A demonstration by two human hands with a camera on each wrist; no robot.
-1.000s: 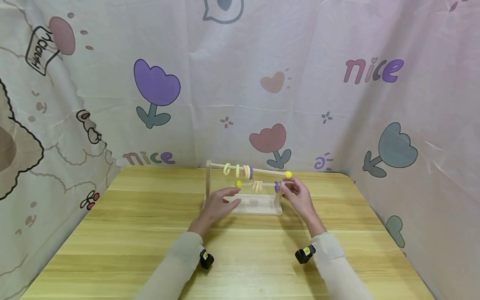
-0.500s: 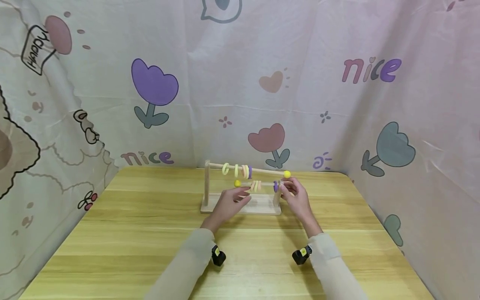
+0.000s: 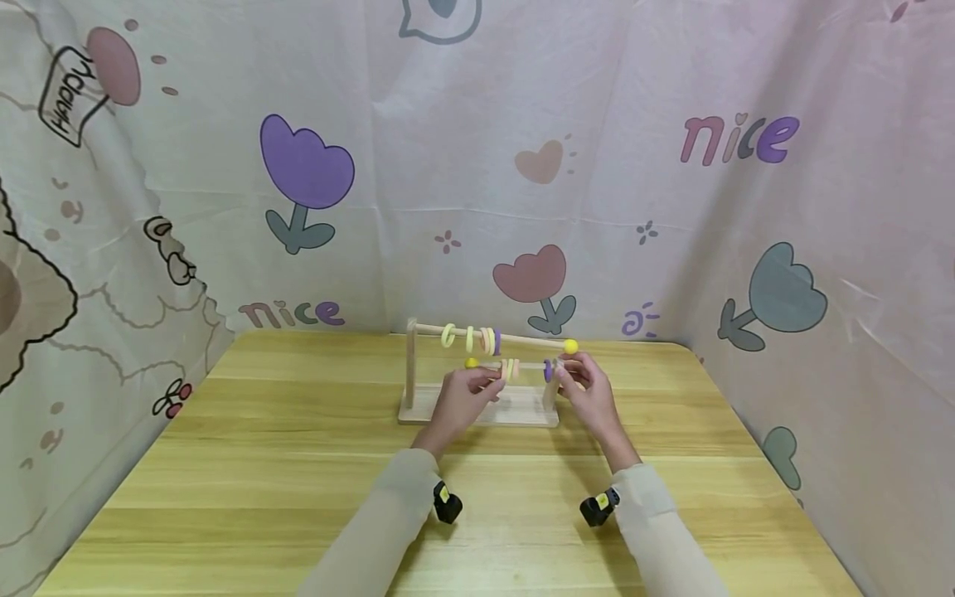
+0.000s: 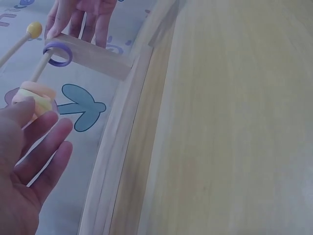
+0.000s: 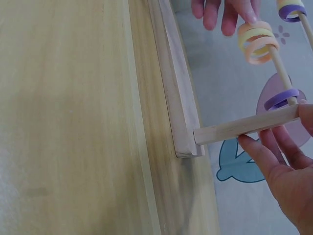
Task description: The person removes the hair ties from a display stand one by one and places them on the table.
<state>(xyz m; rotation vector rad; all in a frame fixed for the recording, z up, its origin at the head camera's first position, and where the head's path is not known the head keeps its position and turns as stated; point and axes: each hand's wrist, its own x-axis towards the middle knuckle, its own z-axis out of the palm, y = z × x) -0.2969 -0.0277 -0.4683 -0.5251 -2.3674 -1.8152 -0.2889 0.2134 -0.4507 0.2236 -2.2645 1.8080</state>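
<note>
On the table stands a wooden ring rack [image 3: 522, 410] with two rods. My left hand [image 3: 462, 402] is at the lower rod, its thumb and index finger pinching a small bunch of orange and yellow rings [image 4: 36, 93]. Farther right on that rod a purple ring [image 5: 281, 99] hangs apart, close to the short post [image 5: 244, 125]. My right hand [image 3: 593, 394] grips the top of this post between thumb and fingers. Several yellow, orange and purple rings [image 3: 488, 341] hang on the upper rod, touched by neither hand.
A yellow ball [image 3: 570, 347] caps the upper rod's right end, and another yellow ball [image 3: 472, 363] the lower rod's left end. The tall post [image 3: 410, 365] rises at the rack's left. Behind the wooden table [image 3: 298, 473] hangs a printed curtain [image 3: 418, 166].
My left hand has moved right and slightly up along the lower rod, from beside the yellow ball to the orange and yellow rings, and now pinches them. My right hand stays on the short post.
</note>
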